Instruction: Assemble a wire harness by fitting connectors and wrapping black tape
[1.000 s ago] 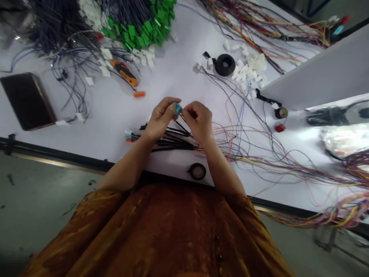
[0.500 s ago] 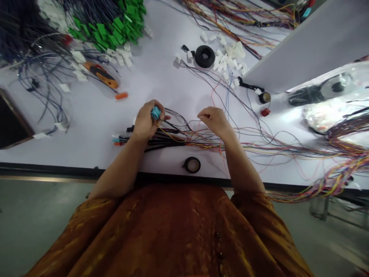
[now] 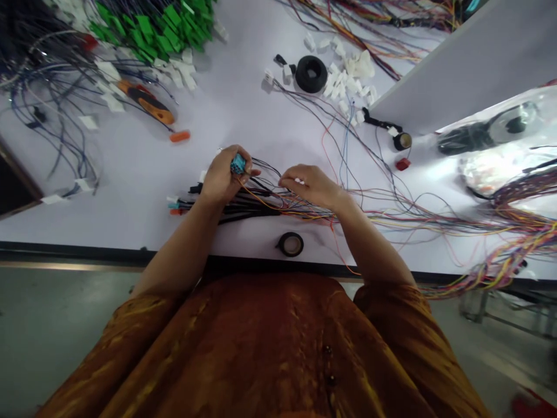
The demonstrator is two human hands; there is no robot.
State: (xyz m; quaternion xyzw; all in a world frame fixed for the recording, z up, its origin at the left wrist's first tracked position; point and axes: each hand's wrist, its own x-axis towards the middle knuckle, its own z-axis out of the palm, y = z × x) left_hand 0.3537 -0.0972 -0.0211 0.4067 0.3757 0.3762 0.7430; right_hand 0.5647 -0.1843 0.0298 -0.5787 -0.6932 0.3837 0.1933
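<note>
The left hand (image 3: 221, 177) clenches a teal wire connector (image 3: 238, 164), half hidden by the fingers, above a black-sheathed wire bundle (image 3: 250, 210). The right hand (image 3: 310, 187), its grip open, sits over coloured wires (image 3: 391, 223) on the white worktop (image 3: 243, 116); contact is hard to make out.

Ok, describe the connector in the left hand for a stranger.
On the white workbench, find the black-sheathed wire bundle near the front edge. Above it, the left hand pinches a small teal connector; the connectors piled nearby are white or green.
</note>
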